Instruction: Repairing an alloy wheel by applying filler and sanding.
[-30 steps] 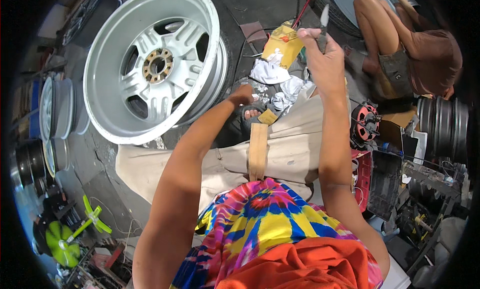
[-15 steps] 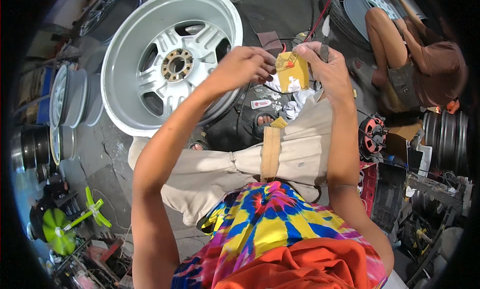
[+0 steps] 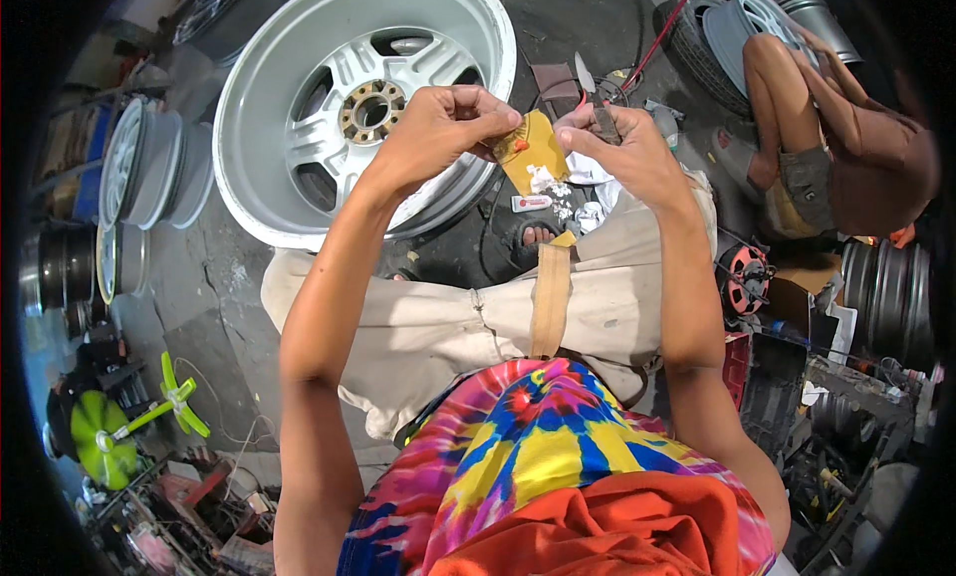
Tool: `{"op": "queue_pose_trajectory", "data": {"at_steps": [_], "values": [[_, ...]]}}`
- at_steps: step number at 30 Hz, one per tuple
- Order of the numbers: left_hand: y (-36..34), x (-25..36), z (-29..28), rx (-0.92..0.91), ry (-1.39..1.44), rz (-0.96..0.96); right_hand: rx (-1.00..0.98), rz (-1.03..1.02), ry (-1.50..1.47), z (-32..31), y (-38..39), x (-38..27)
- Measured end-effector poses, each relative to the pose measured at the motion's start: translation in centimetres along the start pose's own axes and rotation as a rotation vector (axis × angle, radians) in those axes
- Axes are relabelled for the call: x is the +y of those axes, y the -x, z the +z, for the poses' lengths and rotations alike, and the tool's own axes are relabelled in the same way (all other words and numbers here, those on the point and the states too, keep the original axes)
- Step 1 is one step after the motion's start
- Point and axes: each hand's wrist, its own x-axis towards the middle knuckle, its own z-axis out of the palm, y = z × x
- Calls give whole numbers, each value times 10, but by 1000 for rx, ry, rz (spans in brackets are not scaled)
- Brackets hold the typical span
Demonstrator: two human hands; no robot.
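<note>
My left hand (image 3: pixel 445 128) pinches the upper left edge of a yellow sheet (image 3: pixel 543 146), like stiff card or sandpaper. A small orange-red dab of paste (image 3: pixel 521 145) and a greyish smear sit on it. In my right hand (image 3: pixel 637 158) is a knife-like spatula (image 3: pixel 586 75), its pale blade pointing up and its dark handle between the fingers. My right thumb and fingertips are at the sheet's right edge; whether they touch it I cannot tell. Beyond my left hand lies a large silver wheel rim (image 3: pixel 251 118), tilted, its bare metal hub facing up.
On the floor below the sheet are a white tube (image 3: pixel 531 205) and crumpled white paper (image 3: pixel 590 216). A person (image 3: pixel 846 148) crouches at the right beside another wheel (image 3: pixel 737 28). Rims (image 3: pixel 129 168) stand at left, near a green fan (image 3: pixel 105 442). A red cable reel (image 3: pixel 745 277) sits at right.
My left hand has closed on the yellow sheet, which has moved left and tilted. My right hand has shifted slightly left and lower, with the spatula still in it.
</note>
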Motion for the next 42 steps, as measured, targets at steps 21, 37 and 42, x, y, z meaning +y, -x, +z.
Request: {"op": "queue_pose_trajectory", "data": {"at_steps": [21,37,42], "values": [[4,-11,-29,202,63,109,156,-337,455,34,-8,-15],[6,-10,-23,189,-39,197,147,-396,563,37,-10,-11],[2,-17,-31,280,-144,215,148,-294,459,35,-7,-14]]}}
